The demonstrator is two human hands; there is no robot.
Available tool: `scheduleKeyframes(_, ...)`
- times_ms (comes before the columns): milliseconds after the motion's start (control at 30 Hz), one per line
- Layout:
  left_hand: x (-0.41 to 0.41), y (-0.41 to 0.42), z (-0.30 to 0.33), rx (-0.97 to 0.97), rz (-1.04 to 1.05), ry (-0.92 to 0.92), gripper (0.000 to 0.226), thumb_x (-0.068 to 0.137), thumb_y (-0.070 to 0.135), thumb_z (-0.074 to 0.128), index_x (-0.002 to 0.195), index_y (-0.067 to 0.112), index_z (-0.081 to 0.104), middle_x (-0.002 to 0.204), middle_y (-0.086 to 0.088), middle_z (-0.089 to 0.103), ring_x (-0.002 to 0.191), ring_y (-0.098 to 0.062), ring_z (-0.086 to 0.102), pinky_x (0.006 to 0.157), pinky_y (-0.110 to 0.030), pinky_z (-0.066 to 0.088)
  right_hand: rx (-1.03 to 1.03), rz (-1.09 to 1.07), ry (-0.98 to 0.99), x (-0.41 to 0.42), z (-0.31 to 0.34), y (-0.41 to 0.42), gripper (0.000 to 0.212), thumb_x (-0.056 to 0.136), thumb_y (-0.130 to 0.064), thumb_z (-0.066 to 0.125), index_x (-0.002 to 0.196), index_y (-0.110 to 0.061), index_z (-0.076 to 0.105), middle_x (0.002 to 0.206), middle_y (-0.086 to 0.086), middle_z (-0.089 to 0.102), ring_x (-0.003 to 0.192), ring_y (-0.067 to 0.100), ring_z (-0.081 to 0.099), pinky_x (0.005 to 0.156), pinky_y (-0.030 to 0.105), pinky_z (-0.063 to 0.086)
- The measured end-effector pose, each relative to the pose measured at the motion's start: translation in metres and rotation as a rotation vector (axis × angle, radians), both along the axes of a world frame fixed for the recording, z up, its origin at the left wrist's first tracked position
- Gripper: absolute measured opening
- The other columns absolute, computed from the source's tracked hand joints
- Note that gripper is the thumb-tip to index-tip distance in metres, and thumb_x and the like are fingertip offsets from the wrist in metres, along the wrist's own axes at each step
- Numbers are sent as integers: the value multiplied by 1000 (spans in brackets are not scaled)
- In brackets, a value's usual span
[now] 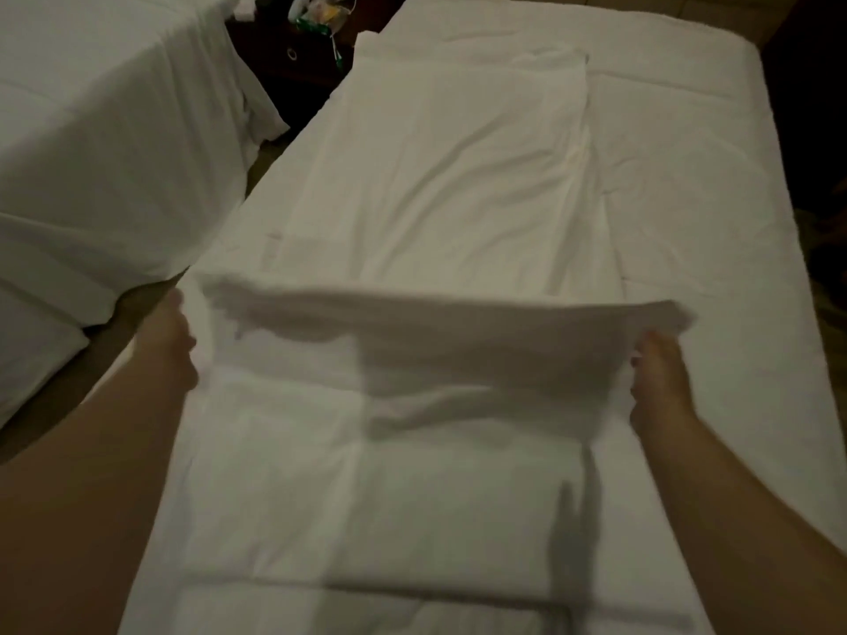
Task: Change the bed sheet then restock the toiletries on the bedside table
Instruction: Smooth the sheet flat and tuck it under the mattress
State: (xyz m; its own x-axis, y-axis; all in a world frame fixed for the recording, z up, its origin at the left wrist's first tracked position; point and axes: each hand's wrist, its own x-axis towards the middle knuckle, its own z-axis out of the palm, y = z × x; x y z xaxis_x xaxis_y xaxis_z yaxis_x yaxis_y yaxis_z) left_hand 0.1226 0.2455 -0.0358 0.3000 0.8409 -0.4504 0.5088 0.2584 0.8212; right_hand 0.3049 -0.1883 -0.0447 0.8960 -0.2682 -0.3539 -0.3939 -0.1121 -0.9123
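A white bed sheet [440, 185], partly unfolded, lies lengthwise along the bed [696, 231] in front of me. Its near part is a folded, blurred stack lifted a little above the mattress. My left hand [172, 341] grips the left edge of that fold. My right hand [657, 373] grips the right edge, fingers curled into the cloth. Both forearms reach in from the bottom corners. At the top, between the beds, stands the dark bedside table [298, 57] with toiletries [316, 13] on it, small and unclear.
A second bed [101, 130] with white linen hanging over its side fills the left. A narrow strip of floor [91, 359] runs between the two beds. Dark floor lies beyond the right edge of the bed.
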Motion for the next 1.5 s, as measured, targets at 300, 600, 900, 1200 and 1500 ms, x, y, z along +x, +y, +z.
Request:
scheduleKeyframes(300, -59, -193, -181, 907, -1415, 490, 62, 96, 53, 17, 147, 20, 25, 159, 5, 10, 145, -20, 10, 108, -52, 8, -894, 1215, -441, -157, -161, 99, 51, 76, -41, 38, 125, -27, 43, 130, 0, 58, 122, 21, 40, 104, 40, 30)
scheduleKeyframes(600, -92, -74, -203, 818, -951, 904, 79, 84, 65, 3, 150, 21, 1, 157, 3, -1, 145, -31, 11, 103, -70, 15, -1344, 802, -56, -98, -192, -61, 50, 94, -25, 45, 143, -12, 39, 149, 14, 36, 135, 37, 35, 104, 62, 27)
scheduleKeyframes(900, -188, -168, -203, 936, -1242, 590, 59, 97, 53, 13, 141, 22, 37, 153, -2, 30, 131, -27, 38, 96, -57, 32, -1018, 1149, -473, -260, -194, 63, 55, 76, -41, 38, 127, -22, 42, 138, 1, 39, 140, 24, 19, 102, 42, 22)
scheduleKeyframes(1200, -210, -107, -156, -193, 546, 76, 46, 88, 22, 65, 120, -9, 54, 121, -27, 57, 110, -38, 56, 91, -44, 45, 219, -107, 498, -305, -182, 24, 35, 73, -52, 72, 94, -25, 63, 107, 29, 62, 63, 8, 59, 68, 7, 41)
scheduleKeyframes(1500, -211, -80, -135, -507, 579, -248, 46, 88, -3, 59, 132, -4, 46, 129, -20, 52, 115, -37, 53, 86, -38, 47, 474, -409, 472, -284, -155, 68, 16, 96, -13, 50, 106, -20, 59, 125, 6, 58, 61, 14, 65, 43, 32, 53)
